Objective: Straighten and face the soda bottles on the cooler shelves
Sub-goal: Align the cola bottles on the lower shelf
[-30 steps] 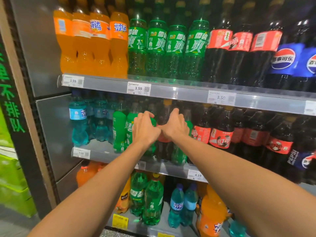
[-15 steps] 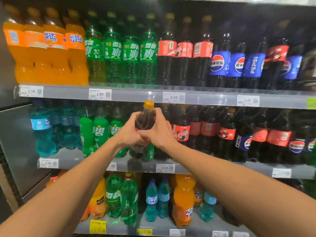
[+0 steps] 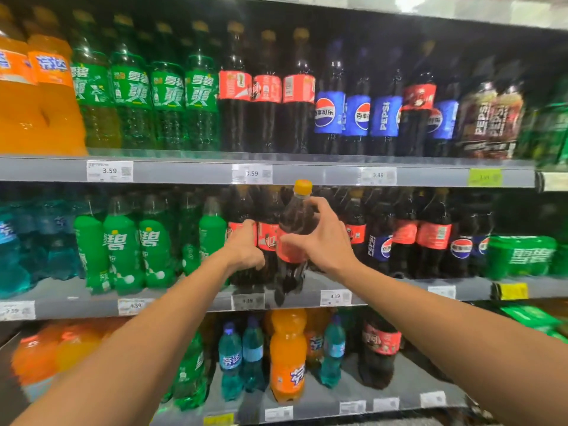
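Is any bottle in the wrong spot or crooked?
Yes. On the top shelf, a red-labelled cola bottle stands among the blue Pepsi bottles. The cola bottle in the right hand tilts at the middle shelf's edge.

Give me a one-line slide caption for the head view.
Both hands, left and right, seat a tilted cola bottle on the middle shelf.

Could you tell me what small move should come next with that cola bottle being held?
Probably set the tilted cola bottle upright on the middle shelf: the right hand grips it leaning, base near the edge, while the left hand rests on neighbouring bottles.
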{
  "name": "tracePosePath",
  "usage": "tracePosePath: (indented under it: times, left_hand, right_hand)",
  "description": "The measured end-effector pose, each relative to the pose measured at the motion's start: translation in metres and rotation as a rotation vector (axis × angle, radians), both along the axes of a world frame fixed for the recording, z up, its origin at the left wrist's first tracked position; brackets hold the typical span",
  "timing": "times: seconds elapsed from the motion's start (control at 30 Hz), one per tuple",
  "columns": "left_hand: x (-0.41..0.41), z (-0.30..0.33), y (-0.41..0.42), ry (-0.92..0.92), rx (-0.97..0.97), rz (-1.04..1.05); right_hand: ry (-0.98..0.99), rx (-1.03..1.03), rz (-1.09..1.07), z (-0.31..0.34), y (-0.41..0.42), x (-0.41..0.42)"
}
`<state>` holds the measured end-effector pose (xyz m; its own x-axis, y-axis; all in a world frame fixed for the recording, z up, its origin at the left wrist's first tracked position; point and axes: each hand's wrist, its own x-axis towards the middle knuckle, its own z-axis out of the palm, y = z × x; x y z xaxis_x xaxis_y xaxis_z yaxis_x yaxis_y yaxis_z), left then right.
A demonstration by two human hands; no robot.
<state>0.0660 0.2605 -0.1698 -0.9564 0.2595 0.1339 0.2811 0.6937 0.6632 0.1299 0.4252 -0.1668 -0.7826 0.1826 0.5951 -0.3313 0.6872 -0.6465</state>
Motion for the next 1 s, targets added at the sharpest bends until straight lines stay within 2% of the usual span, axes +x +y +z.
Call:
tracePosePath:
  times: [0.17, 0.37, 0.47, 0.57, 0.7, 0.9, 1.0]
  left_hand:
    - [-0.011, -0.015, 0.013, -0.055, 0.174, 0.154]
    - [-0.011, -0.02, 0.024, -0.013, 0.192, 0.352]
    - [-0.006, -0.014, 0.022, 0.098, 0.165, 0.416]
    - [-0.004, -0.011, 0.019, 0.249, 0.171, 0.416]
    - [-0.004, -0.013, 0.021, 0.378, 0.052, 0.387]
    - [-0.008, -0.009, 0.046, 0.278, 0.139, 0.242]
    - [-0.009, -0.007, 0.059, 0.285, 0.106, 0.29]
  right_hand:
    - [0.078, 0.01, -0.125, -0.01, 0.027, -0.012]
    - [0.035, 0.021, -0.168, -0.018, 0.031, -0.042]
    - [0.012, 0.016, -0.17, -0.024, 0.023, -0.053]
    - [-0.011, 0.027, -0.164, -0.031, 0.017, -0.058]
    - [-0.045, -0.017, -0.194, -0.037, 0.016, -0.058]
    - [-0.203, -0.075, -0.298, -0.022, 0.029, -0.074]
    - [-0.259, -0.045, -0.347, -0.018, 0.036, -0.083]
